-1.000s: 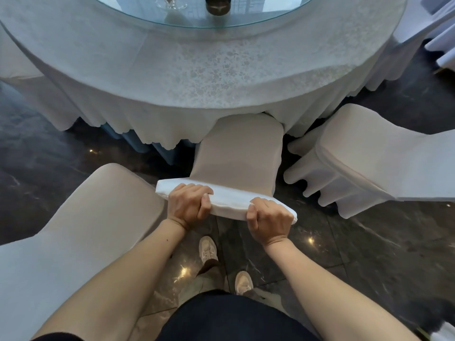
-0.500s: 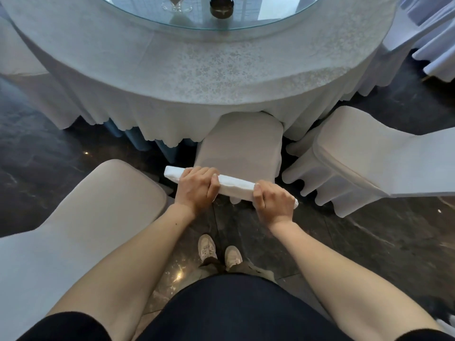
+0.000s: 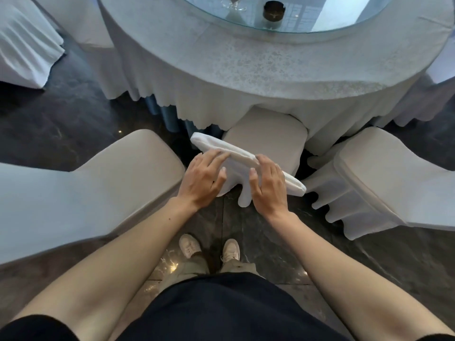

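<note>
Chair back [image 3: 209, 145] lies diagonally, far-left to near-right, under both hands: left hand [image 3: 204, 179] and right hand [image 3: 268, 187] rest flat, fingers [image 3: 217, 157] extended, loosely spread, gripping nothing.

Both hands on the middle chair, with the table beyond them

The left hand [image 3: 202, 178] and the right hand [image 3: 268, 185] lie side by side on top of the chair back [image 3: 211, 143], which runs aslant under them, from beyond the left hand to the right of the right hand. Just beyond the hands is that chair's seat [image 3: 268, 134], tucked under the draped table [image 3: 246, 77]. Farther off, a glass turntable [image 3: 320, 23] lies on the table and bears an ashtray [image 3: 272, 11]. A second chair [image 3: 98, 180] stands left of the left hand, a third chair [image 3: 369, 178] right of the right hand. Nearer than the hands, between the forearms, two shoes [image 3: 189, 244] stand on the floor [image 3: 369, 262].
</note>
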Action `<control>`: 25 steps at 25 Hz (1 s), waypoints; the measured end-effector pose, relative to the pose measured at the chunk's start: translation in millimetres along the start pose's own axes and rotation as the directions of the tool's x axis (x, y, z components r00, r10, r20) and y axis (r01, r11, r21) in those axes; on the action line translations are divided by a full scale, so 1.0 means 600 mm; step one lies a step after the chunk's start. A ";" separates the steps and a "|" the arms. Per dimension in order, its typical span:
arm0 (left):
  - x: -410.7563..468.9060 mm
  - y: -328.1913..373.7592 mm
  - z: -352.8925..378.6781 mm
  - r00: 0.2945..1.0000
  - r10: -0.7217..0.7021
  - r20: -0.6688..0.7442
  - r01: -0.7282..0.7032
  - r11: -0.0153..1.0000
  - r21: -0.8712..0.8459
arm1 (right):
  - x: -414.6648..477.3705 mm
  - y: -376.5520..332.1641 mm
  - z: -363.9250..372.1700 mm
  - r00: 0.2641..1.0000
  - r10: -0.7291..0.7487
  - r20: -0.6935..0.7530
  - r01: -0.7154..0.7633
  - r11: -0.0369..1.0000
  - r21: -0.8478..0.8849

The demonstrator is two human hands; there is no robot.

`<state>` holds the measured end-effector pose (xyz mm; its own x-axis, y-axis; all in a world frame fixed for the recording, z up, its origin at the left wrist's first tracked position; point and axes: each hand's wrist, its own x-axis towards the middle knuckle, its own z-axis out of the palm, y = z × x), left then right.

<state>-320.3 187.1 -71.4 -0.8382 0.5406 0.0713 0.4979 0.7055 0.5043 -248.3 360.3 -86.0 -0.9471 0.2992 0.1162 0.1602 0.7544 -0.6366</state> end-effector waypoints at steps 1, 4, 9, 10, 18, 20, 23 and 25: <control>-0.020 -0.009 -0.009 1.000 -0.023 -0.015 0.024 1.000 0.018 | -0.005 -0.014 0.002 0.997 -0.068 0.022 0.068 0.998 -0.006; -0.082 -0.046 -0.049 0.990 -0.122 -0.066 0.125 0.991 0.054 | -0.016 -0.064 0.019 0.964 -0.252 0.084 0.256 0.966 -0.041; -0.236 -0.147 -0.148 0.956 -0.218 -0.195 0.240 0.966 0.097 | -0.064 -0.203 0.099 0.914 -0.354 0.198 0.362 0.932 -0.004; -0.280 -0.175 -0.169 0.943 -0.245 -0.225 0.272 0.957 0.100 | -0.082 -0.242 0.127 0.901 -0.375 0.218 0.385 0.923 -0.001; -0.629 -0.364 -0.325 0.861 -0.326 -0.391 0.391 0.915 0.099 | -0.280 -0.538 0.352 0.762 -0.521 0.385 0.581 0.812 -0.051; -0.729 -0.423 -0.374 0.828 -0.374 -0.419 0.448 0.890 0.090 | -0.338 -0.634 0.410 0.707 -0.561 0.430 0.631 0.775 -0.026; -0.782 -0.477 -0.412 0.806 -0.381 -0.452 0.475 0.873 0.112 | -0.366 -0.699 0.452 0.676 -0.584 0.449 0.659 0.752 -0.013; -0.785 -0.502 -0.430 0.802 -0.365 -0.473 0.473 0.871 0.132 | -0.362 -0.722 0.466 0.701 -0.568 0.431 0.630 0.777 -0.002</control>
<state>-133.0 -398.2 -34.9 -0.9591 -0.0402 0.2802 0.0660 0.9308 0.3594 -189.7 -194.9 -48.9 -0.8751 -0.4701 0.1145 -0.4716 0.7757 -0.4194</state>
